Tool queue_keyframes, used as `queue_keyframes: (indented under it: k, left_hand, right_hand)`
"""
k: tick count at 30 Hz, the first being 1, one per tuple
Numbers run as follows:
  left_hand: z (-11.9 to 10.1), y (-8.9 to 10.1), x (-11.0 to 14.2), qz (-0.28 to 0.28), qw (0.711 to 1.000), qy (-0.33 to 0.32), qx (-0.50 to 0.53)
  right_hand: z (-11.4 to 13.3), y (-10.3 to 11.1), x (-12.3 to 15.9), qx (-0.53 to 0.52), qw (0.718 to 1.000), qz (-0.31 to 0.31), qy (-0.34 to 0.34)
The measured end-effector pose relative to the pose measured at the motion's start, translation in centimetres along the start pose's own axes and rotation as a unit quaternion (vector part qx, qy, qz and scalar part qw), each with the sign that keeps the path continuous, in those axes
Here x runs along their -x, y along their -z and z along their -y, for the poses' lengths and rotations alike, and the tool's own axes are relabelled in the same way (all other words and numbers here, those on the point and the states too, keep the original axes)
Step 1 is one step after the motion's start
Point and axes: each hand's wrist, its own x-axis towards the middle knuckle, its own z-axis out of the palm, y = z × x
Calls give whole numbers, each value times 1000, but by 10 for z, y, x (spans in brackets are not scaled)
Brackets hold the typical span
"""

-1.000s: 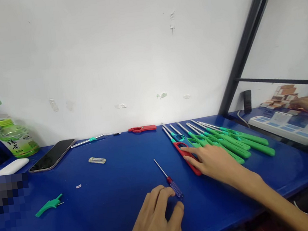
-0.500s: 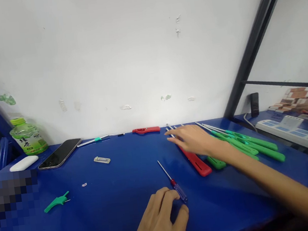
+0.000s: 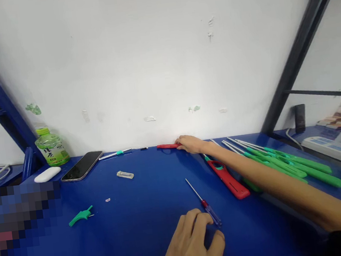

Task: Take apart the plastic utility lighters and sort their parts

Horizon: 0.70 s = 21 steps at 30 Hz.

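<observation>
My right hand [image 3: 191,143] reaches to the back of the blue table [image 3: 143,213] and lies on the right end of a red plastic piece [image 3: 167,146] by the wall, fingers curled over it. My forearm crosses a row of several long green lighters [image 3: 285,161] and one red lighter [image 3: 229,179]. My left hand [image 3: 192,244] rests on the table near the front edge, fingers bent, its fingertips beside the handle of a small screwdriver [image 3: 204,203] without holding it.
A green bottle [image 3: 51,147], a white case [image 3: 47,174] and a phone [image 3: 81,166] sit at the back left. A metal rod with a teal collar [image 3: 114,154], a clear part [image 3: 125,174] and a green plastic part [image 3: 81,216] lie loose. A power strip [image 3: 329,145] is on the right.
My right hand left the lighters and moved back and left to the red piece by the wall. The view has swung left. My left hand stays by the screwdriver.
</observation>
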Motion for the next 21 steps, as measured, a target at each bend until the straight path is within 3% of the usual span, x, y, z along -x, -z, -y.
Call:
queue_keyframes:
  k: [3,6,12,17,21]
  left_hand:
    - [0,1,0,-9,1000,5,1]
    - [5,13,-2,-18,999,31,3]
    - [35,65,5,-51,983,166,-60]
    - [62,80,38,101,970,223,-14]
    - [75,76,57,121,954,268,59]
  right_hand:
    - [0,7,23,-35,999,0,23]
    - [13,22,63,-79,996,-15,45]
    - [87,55,144,-173,979,7,111]
    - [133,50,154,-209,967,45,136]
    - [134,33,144,-238,963,45,118]
